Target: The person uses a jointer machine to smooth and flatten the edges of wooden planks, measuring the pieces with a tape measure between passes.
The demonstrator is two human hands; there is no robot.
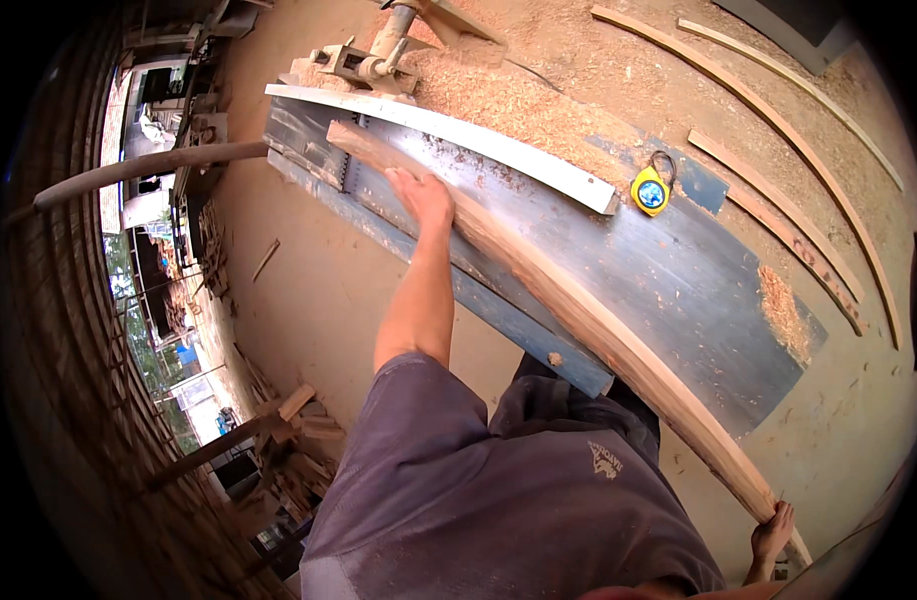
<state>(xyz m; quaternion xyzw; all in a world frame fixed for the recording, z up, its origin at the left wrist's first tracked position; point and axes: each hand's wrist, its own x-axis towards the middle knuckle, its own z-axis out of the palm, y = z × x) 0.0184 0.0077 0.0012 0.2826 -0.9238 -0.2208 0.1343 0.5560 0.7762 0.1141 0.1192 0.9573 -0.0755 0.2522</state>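
A long, rough-edged wooden plank [569,290] runs diagonally along the metal bed of a planing machine [669,290], from the upper left toward the lower right. My left hand [424,198] presses on it near its far end, fingers bent over the upper surface. At the lower right my right hand [774,530] is closed around the near end, which overhangs the bed. Beside the plank, on its far side, stands a long pale fence [459,135]. The plank's underside is hidden.
A yellow tape measure [652,190] lies on the bed beyond the fence. Wood shavings [519,100] cover the bed's far side and floor. Several long wooden strips [779,120] lie on the floor at the right. A curved wooden pole [149,170] juts out left; offcuts [314,425] are piled lower left.
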